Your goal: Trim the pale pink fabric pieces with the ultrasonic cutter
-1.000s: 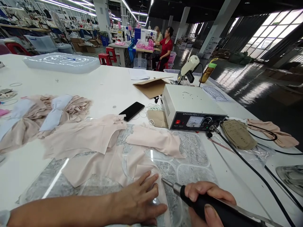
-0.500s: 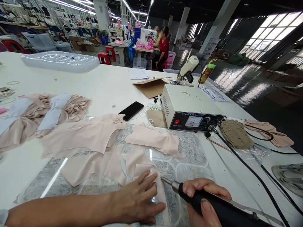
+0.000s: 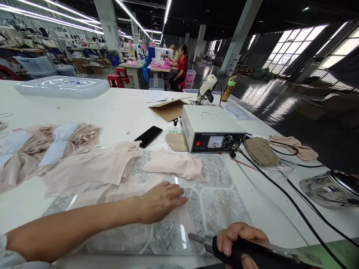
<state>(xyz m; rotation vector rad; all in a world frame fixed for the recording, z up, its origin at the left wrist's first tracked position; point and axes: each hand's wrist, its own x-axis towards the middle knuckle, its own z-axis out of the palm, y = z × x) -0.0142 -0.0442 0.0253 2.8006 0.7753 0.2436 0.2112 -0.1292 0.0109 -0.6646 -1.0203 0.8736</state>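
Note:
My left hand (image 3: pixel 164 201) lies palm down, fingers stretched out, on a pale pink fabric piece (image 3: pixel 181 218) and hides part of it. The fabric rests on a clear sheet (image 3: pixel 221 203) with grey marbled panels. My right hand (image 3: pixel 241 235) is wrapped round the black grip of an ultrasonic cutter handpiece (image 3: pixel 206 242). Its metal tip is at the near corner of the fabric; I cannot tell whether they touch. Beyond my left hand lie a folded pink piece (image 3: pixel 175 164) and a wider pink piece (image 3: pixel 95 166).
A white control box (image 3: pixel 214 119) with a meter stands behind, its black cable (image 3: pixel 276 190) running along the right. Nearby are a phone (image 3: pixel 149 136), cardboard templates (image 3: pixel 262 151), a glass jar (image 3: pixel 322 188) and tied fabric bundles (image 3: pixel 58 144). Two people sit at sewing machines far off.
My left hand has slid away from me, and the fabric's near end has shifted the same way. The cutter's tip is now at the fabric's near corner. The view has turned slightly.

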